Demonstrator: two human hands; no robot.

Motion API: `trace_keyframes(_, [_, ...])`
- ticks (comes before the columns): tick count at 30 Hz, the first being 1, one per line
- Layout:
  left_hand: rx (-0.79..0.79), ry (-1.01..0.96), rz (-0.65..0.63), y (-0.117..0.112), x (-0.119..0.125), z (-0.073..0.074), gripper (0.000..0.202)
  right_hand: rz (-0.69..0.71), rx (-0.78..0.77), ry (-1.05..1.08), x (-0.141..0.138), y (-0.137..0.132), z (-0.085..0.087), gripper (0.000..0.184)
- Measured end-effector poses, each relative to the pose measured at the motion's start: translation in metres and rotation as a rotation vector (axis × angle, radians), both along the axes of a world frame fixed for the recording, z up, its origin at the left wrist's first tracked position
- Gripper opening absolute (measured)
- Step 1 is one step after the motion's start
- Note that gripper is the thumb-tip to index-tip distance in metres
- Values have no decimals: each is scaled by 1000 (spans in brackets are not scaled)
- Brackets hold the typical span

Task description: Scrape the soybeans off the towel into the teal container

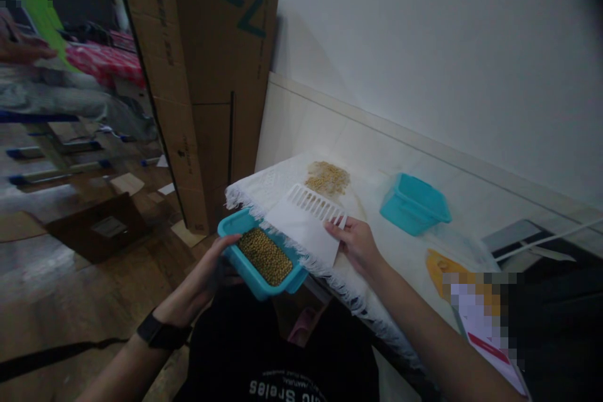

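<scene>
Tall cardboard box (211, 75) against white wall (424, 44), 1 teal tub (414, 204) beyond, flat carton (94, 226) on wooden floor (56, 301)

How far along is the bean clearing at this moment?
Done: a layer of beans lies in the teal tray, which the left hand holds at the edge of the white cloth. In hand: the right hand holds the white scraper on the cloth beside that tray. Left: a loose bean pile sits farther back, apart from the scraper.
</scene>
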State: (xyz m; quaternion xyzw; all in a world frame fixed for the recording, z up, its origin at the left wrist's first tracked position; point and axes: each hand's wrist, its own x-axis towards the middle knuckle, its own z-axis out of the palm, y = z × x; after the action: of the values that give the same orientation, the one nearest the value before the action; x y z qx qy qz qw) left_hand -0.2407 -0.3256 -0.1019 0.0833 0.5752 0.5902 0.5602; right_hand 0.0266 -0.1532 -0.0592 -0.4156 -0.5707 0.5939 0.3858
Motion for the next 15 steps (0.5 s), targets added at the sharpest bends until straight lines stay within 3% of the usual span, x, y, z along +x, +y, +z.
trace_keyframes(4, [5,3,1,0,-2,-3,61,-75,46,9,3,2,1,67])
trace_keyframes(10, [97,28,-35,-5,3,-12,53,-459,347,-57,34,54,9,68])
trace_keyframes(15, [14,-4,-42,-3,8,-15,52,-466,489,-212,40,64,9,63])
